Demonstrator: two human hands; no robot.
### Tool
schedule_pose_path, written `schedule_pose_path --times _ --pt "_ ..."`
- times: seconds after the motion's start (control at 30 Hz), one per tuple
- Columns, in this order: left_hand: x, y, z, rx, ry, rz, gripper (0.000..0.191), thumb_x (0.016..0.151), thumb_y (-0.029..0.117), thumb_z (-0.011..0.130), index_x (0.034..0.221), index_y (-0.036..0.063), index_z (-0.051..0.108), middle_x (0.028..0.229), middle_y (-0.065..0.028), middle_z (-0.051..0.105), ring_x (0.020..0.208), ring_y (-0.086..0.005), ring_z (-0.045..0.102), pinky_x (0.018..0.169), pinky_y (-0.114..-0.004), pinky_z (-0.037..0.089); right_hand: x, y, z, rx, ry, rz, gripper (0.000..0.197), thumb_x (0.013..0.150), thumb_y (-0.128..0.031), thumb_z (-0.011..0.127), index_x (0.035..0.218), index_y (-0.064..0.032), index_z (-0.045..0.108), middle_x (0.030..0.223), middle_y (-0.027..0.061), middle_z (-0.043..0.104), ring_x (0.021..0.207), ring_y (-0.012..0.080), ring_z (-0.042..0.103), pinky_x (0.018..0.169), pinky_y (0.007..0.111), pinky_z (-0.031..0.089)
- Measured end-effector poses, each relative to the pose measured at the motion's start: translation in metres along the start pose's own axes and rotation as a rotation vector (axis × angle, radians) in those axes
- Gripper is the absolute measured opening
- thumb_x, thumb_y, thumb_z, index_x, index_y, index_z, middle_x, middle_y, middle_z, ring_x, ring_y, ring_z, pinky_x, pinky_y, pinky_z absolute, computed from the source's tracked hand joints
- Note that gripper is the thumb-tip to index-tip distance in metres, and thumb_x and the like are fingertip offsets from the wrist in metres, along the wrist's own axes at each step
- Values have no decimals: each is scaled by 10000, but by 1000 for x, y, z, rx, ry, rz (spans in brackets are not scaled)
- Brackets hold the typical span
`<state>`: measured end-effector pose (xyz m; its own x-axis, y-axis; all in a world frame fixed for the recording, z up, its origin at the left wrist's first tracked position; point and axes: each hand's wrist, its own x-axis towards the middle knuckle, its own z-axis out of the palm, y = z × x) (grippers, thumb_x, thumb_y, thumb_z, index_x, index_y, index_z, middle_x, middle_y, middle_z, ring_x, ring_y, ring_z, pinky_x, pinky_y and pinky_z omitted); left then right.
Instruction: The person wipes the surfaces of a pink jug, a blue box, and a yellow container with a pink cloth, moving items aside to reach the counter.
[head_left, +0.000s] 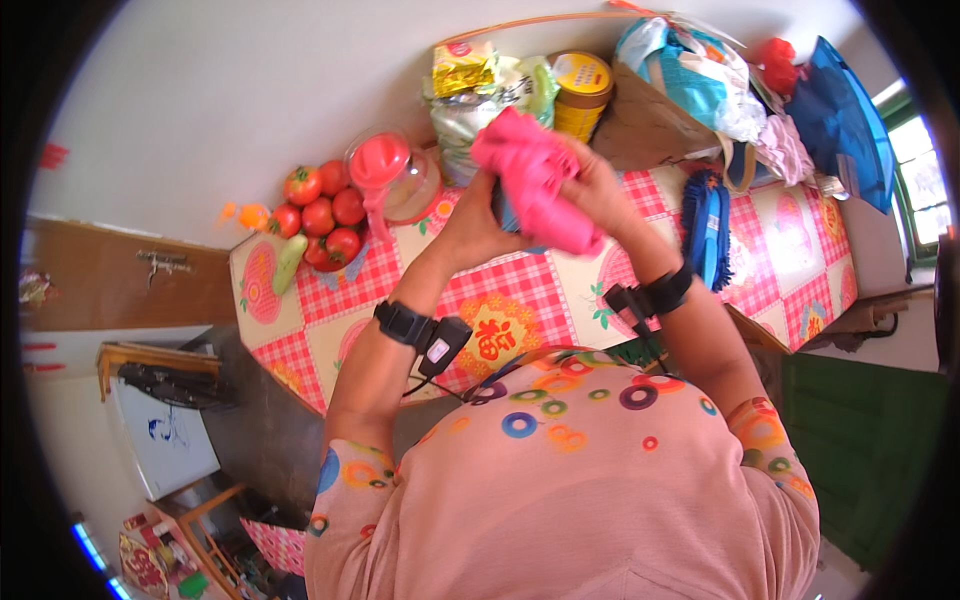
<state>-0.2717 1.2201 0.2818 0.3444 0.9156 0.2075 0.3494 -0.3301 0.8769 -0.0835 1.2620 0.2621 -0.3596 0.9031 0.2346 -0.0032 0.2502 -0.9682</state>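
My right hand (600, 191) grips a bunched bright pink cloth (529, 169), which hangs in loose folds over the table. My left hand (476, 236) is curled around a blue, dark-edged object (508, 216). The cloth covers much of that object, so its kind cannot be told. Both hands are above a table with a pink-and-cream checked tablecloth (506, 281). Just left of my left hand stands a clear pitcher (420, 187) with a pink lid and handle. Behind the cloth is a plastic bag (454, 124) of packaged goods with a yellow packet (461, 71) on top.
Several tomatoes (318, 216) are heaped at the table's left, beside a pale green vegetable (289, 264). A yellow canister (581, 90), a brown bag (645, 124) and a blue bag (844, 124) line the wall. A blue brush-like duster (705, 229) lies to the right.
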Motion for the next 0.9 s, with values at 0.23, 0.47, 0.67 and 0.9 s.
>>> schedule_pose_path --times 0.23,0.47,0.67,0.9 --pt "17 21 -13 -602 -23 7 981 637 237 837 1393 52 239 1267 -110 447 1168 -212 454 1019 -361 350 25 33 -37 -156 -35 -71 439 831 -115 600 1243 -26 480 1104 119 592 995 223 588 901 318 463" --pt "49 25 -10 -1217 254 19 538 870 275 629 1308 102 369 1192 -27 524 1061 -144 521 919 -318 430 -10 -38 24 658 224 -33 560 904 -46 533 1395 -99 268 1296 66 458 1145 169 481 943 280 410" --pt "27 23 11 -1108 260 -109 478 893 302 588 1282 82 417 1182 -33 546 1071 -156 535 921 -324 429 8 -29 -5 76 262 -289 576 836 -53 644 1341 -90 371 1319 61 397 1205 168 399 999 301 346" --pt "-3 10 3 -1215 77 -328 559 901 448 510 1316 93 387 1238 -46 530 1093 -181 538 892 -331 444 -17 -24 3 282 231 -93 451 849 -113 615 1273 -87 464 1226 107 507 1132 213 501 934 338 427"
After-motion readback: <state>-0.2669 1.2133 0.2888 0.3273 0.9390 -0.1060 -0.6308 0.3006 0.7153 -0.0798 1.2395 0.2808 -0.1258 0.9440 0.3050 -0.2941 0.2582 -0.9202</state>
